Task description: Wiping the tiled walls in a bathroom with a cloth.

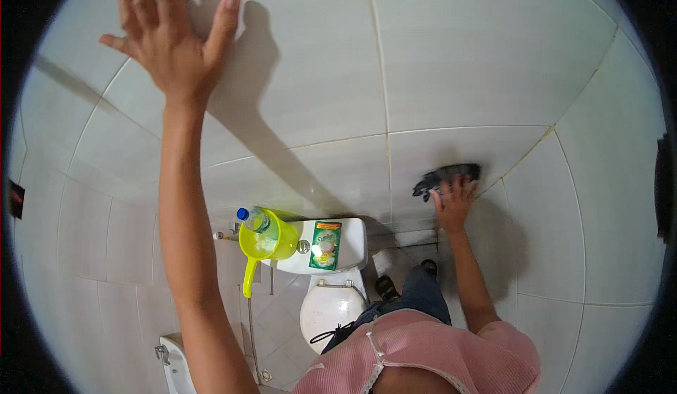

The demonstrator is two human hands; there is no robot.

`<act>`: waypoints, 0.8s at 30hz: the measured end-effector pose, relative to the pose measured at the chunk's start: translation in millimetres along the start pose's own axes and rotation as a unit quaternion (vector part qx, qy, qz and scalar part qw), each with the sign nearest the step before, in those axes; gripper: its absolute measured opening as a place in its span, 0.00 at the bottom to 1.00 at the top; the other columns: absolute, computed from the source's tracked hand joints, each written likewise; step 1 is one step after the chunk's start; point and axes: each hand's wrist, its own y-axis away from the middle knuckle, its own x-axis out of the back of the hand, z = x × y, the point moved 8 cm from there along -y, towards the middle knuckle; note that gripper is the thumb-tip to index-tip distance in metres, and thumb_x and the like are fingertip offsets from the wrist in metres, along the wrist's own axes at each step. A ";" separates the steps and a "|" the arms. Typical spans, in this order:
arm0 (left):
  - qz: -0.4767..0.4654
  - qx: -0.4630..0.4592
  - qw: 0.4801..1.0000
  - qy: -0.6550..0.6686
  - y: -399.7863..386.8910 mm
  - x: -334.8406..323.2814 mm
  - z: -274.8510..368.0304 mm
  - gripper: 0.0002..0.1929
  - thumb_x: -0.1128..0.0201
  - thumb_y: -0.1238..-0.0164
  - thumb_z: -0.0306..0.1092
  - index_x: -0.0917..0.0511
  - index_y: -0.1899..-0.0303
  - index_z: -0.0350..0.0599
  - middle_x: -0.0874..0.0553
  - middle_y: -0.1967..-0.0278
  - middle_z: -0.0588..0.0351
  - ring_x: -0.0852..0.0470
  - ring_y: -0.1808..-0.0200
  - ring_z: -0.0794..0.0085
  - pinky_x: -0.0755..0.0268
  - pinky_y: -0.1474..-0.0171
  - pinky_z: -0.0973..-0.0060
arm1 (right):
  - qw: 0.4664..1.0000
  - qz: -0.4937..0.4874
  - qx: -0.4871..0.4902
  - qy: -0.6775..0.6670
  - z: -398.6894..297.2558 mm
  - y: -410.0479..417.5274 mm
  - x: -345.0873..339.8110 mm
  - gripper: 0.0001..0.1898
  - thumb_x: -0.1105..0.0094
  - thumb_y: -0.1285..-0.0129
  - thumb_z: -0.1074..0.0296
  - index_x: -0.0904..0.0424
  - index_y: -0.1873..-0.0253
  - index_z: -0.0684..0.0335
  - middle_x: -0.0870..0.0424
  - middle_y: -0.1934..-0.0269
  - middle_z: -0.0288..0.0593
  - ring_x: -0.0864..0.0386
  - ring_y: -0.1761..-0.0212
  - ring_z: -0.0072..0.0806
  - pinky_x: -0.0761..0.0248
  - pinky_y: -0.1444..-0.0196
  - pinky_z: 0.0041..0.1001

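My left hand (172, 40) is raised high at the upper left with its fingers spread, holding nothing. It is against or just off the tiled wall (317, 55); its dark shadow falls to the right. Lower down on the right, my right hand (456, 201) presses a dark crumpled cloth (449, 176) to the wall near the corner. Both hand and cloth are blurred. Below, a lime-green dipper (291, 238) stands on the white toilet tank (354, 235), with a blue-capped clear plastic bottle (262, 222) in it. A green Sunlight packet (325, 246) lies beside the flush button (303, 246).
The toilet's closed lid (330, 314) is below the tank, close to my legs. A side wall (560, 225) meets the facing wall at my right. A white basin (177, 365) with a metal fitting is at the lower left. A thin hose (252, 330) runs down beside the toilet.
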 end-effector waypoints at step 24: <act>-0.009 -0.026 0.999 -0.027 -7.6 -1.1 10.6 0.28 0.44 0.34 0.56 0.32 0.35 0.61 0.34 0.32 0.57 0.45 0.29 0.56 0.64 0.29 0.49 | 0.029 0.231 -0.702 -0.674 -71.5 177.9 -289.1 0.43 0.75 0.37 0.27 0.43 0.28 0.54 0.43 0.28 0.38 0.43 0.29 0.43 0.52 0.28 0.44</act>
